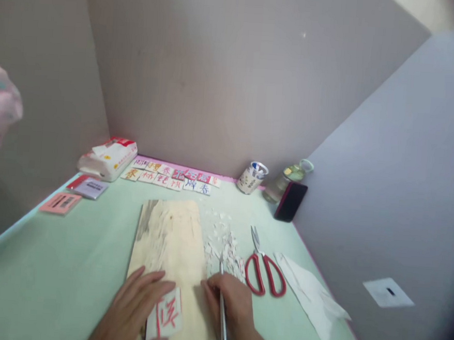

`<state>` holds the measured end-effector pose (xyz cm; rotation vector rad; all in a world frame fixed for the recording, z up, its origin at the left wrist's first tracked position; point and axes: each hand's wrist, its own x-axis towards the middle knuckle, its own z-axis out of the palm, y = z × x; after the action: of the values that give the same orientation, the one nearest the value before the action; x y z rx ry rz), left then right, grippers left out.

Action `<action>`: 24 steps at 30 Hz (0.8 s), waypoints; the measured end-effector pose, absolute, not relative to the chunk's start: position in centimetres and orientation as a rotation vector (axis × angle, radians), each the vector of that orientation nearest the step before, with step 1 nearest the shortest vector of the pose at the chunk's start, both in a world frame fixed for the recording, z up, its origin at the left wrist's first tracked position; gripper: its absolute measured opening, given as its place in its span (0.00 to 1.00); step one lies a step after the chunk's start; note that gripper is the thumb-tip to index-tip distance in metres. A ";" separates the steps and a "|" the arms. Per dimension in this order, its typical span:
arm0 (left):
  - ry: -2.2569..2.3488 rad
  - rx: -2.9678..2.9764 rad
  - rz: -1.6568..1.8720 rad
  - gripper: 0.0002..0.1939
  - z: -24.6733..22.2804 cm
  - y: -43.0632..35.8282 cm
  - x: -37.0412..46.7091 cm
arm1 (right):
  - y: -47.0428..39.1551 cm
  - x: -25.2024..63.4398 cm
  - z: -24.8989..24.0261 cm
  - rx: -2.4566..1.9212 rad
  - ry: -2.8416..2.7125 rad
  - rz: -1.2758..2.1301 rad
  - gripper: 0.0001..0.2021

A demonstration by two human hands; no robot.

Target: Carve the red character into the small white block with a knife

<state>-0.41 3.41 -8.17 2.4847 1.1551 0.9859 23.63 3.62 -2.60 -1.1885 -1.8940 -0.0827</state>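
In the head view, which is the only one I get, what matters most is where the card sits next to the tool. The small white card (170,311) with red marks lies on the near part of the wood board (171,238). My left hand (136,303) has it: the fingers bend over its left and far sides, and the thumb is by its near end. So the left hand is the closer one, and it hides part of the card. The card looks a bit longer from near to far, but I can't see all its edges.

My right hand (233,300) is closed around a thin silver tool (222,317), like a pen or a little knife; I can't tell which. The tool is long from near to far, with its tip at the far end, tipped a little left. From this grip, the card is to the left and a bit nearer. Bare board lies between the card and the right fingers, so the tool and card are apart.

The tool's tip is by the paper bits (222,237), just right of the board. The red scissors (258,276) lie farther right.
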 end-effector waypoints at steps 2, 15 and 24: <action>1.220 2.409 0.934 0.24 -7.6 3.0 -0.5 | 3.3 23.8 -2.7 -1.227 -1.871 0.073 0.07; 1.128 2.449 0.885 0.21 -5.2 3.2 -0.8 | 1.6 24.2 0.2 -0.995 -1.264 1.404 0.05; 0.879 2.593 0.930 0.15 -5.0 4.0 -0.9 | 1.1 25.8 0.2 -0.916 -1.490 1.601 0.15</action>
<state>-0.86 4.04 -5.00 2.5934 0.8786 0.9301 25.81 1.09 0.19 -0.9160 -1.4902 1.6010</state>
